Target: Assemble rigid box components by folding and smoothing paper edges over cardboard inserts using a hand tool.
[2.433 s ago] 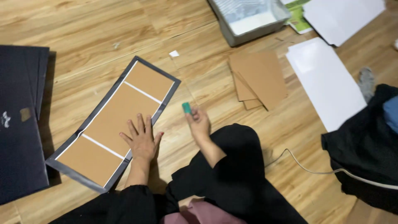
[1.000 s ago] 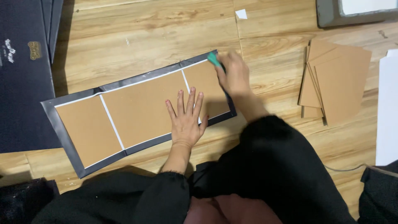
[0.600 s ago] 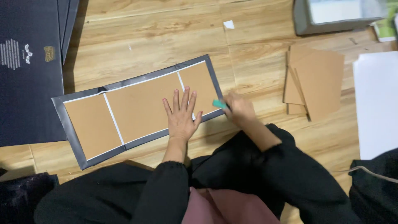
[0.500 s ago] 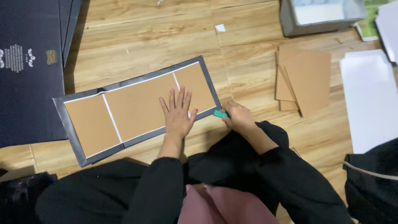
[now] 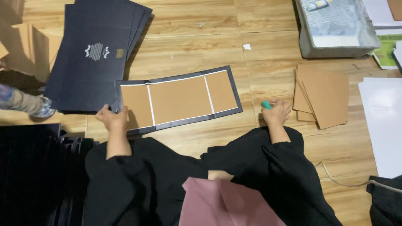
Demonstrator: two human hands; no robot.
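Blk long sleeves, pink garment

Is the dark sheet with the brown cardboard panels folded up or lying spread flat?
Spread flat: the dark sheet lies open on the floor, three brown panels showing side by side.
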